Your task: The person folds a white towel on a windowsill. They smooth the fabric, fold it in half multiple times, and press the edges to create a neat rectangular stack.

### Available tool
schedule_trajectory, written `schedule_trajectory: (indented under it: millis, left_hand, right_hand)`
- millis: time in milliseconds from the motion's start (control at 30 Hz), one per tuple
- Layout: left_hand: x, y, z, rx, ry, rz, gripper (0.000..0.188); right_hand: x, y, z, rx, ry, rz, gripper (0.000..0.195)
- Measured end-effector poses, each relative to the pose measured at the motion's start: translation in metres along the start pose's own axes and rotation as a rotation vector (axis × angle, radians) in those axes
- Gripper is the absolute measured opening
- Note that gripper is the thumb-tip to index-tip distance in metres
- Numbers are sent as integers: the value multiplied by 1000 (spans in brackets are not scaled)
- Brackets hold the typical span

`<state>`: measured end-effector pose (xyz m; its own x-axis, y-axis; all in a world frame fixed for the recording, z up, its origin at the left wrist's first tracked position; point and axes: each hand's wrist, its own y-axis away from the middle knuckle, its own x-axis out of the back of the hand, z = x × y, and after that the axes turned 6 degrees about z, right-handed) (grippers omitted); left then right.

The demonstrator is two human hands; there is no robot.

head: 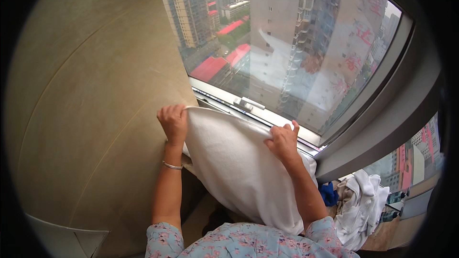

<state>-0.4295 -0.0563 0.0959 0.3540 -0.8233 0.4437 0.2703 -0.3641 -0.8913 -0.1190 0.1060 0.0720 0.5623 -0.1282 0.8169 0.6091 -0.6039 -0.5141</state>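
A large white cloth, apparently a towel [240,161], hangs between my two hands, its upper edge stretched along the window sill. My left hand [173,123] is closed on its upper left corner, close to the beige wall. Further right, my right hand [283,139] grips the same edge with thumb and fingers, one finger raised. The cloth drops in loose folds towards my body and hides part of the sill and what lies below. A closed window [287,53] with a white handle [249,103] stands just beyond the cloth.
On the right, a heap of white cloths [360,204] lies on a ledge, beside a blue cloth [328,193]. Two dark green bottles [389,216] are at its right. A thick grey window post [380,143] separates the panes. The beige wall [100,96] fills the left side.
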Motion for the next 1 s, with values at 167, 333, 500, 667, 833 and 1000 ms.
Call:
schedule_trajectory:
  millis: [167, 333, 500, 667, 833, 1000]
  left_hand:
    - [-56, 69, -5, 4, 239, -267, 9]
    - [-57, 85, -3, 111, 393, -345, 11]
    - [-38, 89, -22, 168, 446, -421, 10]
    - [15, 47, -35, 322, 674, -440, 12]
    - [31, 27, -40, 388, 775, -479, 14]
    - [28, 26, -42, 318, 751, -434, 14]
  right_hand:
    - [-60, -13, -27, -1, 21, -225, 26]
    - [-115, -52, -77, 119, -172, -142, 27]
    - [-168, -74, -115, 132, -122, -2, 23]
    - [-171, -76, -117, 36, -64, -382, 17]
    - [-167, -81, -143, 109, -259, -104, 21]
    - [-167, -79, -153, 107, -353, -378, 15]
